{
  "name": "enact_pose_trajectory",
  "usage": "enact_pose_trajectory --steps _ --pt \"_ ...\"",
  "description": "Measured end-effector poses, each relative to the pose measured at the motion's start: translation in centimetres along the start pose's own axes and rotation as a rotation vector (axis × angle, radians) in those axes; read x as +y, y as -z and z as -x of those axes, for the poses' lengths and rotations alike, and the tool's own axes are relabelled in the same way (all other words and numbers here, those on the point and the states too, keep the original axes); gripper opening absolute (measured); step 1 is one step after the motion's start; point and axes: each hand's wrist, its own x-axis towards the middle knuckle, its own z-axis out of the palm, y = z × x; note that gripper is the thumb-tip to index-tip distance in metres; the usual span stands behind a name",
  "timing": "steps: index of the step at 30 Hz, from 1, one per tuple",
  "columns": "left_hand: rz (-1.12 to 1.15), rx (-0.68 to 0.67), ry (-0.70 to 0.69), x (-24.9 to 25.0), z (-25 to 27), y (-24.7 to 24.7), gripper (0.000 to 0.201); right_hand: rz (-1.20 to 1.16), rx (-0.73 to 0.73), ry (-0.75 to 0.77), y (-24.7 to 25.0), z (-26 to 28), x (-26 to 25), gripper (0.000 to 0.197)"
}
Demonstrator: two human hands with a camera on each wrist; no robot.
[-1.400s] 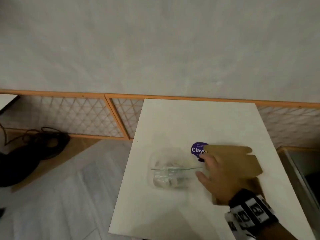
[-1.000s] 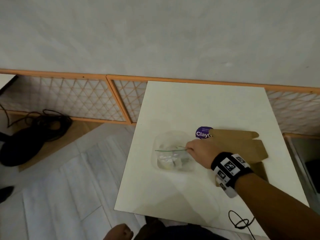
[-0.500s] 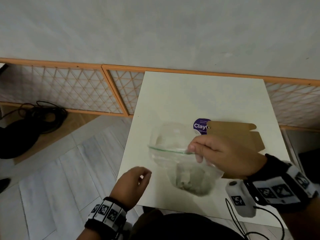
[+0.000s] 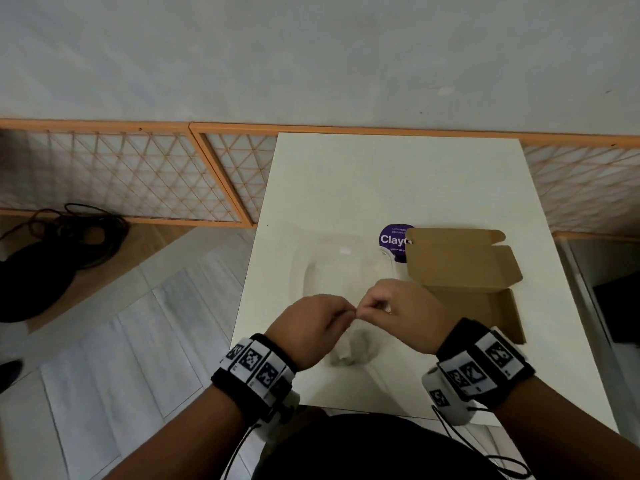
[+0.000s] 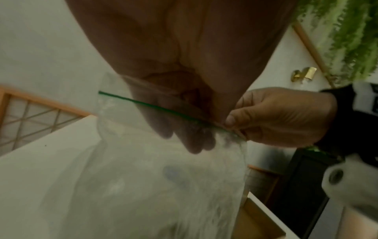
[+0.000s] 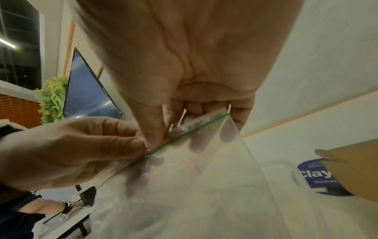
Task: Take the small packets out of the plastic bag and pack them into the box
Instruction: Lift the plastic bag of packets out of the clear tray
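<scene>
Left hand [image 4: 313, 322] and right hand [image 4: 403, 311] both pinching the green-striped top of the bag [image 6: 204, 186], held above the table [image 4: 398, 181]; packets [image 4: 353, 348] inside; open box [image 4: 464, 268] just right

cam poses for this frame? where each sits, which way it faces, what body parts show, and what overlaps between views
Head: on the head, facing forward and down at the white table and cardboard box; both forearms and the left hand show.
Left wrist: along the left palm toward the plastic bag; right hand opposite.
Right wrist: along the right palm, left hand opposite.
Shared: both wrist views show the bag's green zip line, pinched by both hands.
</scene>
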Motion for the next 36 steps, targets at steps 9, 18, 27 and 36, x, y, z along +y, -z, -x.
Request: enact_pose_trajectory --steps 9,18,27,36 --pt "0.170 0.122 0.222 0.0 -2.2 -0.6 0.011 -0.114 0.206 -0.176 1.9 2.5 1.3 0.033" --pt "0.534 0.018 0.356 1.7 -5.2 -0.8 0.016 -0.663 0.049 -0.496 0.0 1.7 2.6 0.045" --pt "0.772 0.013 0.463 2.8 -6.7 -2.4 0.020 -0.867 0.156 -0.478 -0.2 1.6 3.9 0.025" --pt "0.593 0.297 0.454 2.6 -8.1 -2.1 0.014 -0.681 0.095 -0.493 0.0 3.8 4.0 0.020"
